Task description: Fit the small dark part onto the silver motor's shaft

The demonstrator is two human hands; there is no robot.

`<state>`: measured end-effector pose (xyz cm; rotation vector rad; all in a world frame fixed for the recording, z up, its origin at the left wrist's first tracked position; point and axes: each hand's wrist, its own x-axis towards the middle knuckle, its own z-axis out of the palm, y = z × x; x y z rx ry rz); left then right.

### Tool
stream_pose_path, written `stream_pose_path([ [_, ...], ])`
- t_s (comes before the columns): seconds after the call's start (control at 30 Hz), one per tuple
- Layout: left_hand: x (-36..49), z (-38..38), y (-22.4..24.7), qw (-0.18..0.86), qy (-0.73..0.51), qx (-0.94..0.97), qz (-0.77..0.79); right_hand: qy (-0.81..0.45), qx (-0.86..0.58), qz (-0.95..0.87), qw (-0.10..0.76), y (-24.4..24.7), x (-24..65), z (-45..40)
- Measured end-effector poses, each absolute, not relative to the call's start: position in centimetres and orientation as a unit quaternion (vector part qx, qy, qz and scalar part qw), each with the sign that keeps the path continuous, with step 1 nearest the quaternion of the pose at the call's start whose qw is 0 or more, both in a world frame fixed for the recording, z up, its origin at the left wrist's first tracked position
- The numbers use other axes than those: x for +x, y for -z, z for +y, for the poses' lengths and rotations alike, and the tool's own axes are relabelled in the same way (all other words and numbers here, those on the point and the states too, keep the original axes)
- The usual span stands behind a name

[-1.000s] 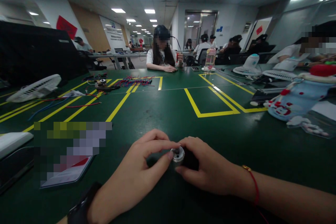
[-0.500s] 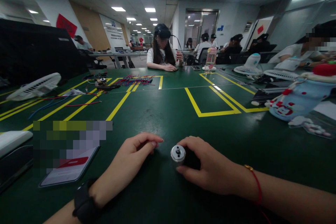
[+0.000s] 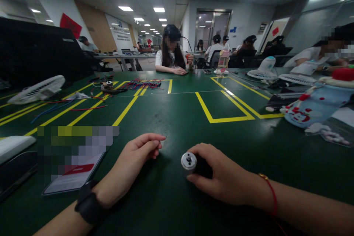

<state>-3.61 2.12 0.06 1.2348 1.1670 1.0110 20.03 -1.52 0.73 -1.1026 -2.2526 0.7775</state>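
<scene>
In the head view, my right hand grips a small cylindrical motor with a silver end face, a short shaft and dark holes beside it. The motor stands upright on the green table, its end face up, with fingers and thumb around its side. To its left, my left hand hovers low over the table, thumb and index finger pinched together. A tiny dark speck shows at the index fingertip; its kind is too small to tell. A black watch is on my left wrist.
A phone lies left of my left arm. Farther off are a bundle of red and blue wires, a white fan and a pink-lidded bottle. At right stands a blue cup. A person sits opposite.
My left hand has shifted a little away from me and to the left, and its thumb and index finger have closed in a pinch. My right hand and the motor have stayed put.
</scene>
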Motion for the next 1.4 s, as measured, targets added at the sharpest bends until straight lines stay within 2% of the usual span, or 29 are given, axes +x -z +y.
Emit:
stream_pose_path([
  [0.17, -3.1, 1.6, -1.0, 0.481, -0.354, 0.617, 0.513, -0.284, -0.406, -0.83, 0.254, -0.9, 20.0, -1.5],
  [0.47, -1.4, 0.0, -2.5, 0.432, -0.279, 0.751, 0.414, -0.278, -0.401, -0.834, 0.258, -0.6, 19.9, -1.4],
  [0.7, -0.6, -0.2, -3.0, 0.407, -0.282, 0.77, 0.402, -0.269, -0.403, -0.839, 0.248, -0.5, 19.8, -1.3],
  [1.0, -1.4, 0.4, -2.7, 0.448, -0.349, 0.715, 0.409, -0.278, -0.396, -0.834, 0.264, -0.7, 19.9, -1.4],
  [1.17, -3.4, 1.1, -2.0, 0.399, -0.292, 0.751, 0.437, -0.277, -0.396, -0.836, 0.261, -0.7, 20.0, -1.5],
  [1.4, -3.6, 1.4, -1.0, 0.386, -0.216, 0.809, 0.387, -0.277, -0.401, -0.835, 0.254, -0.7, 20.1, -1.5],
])
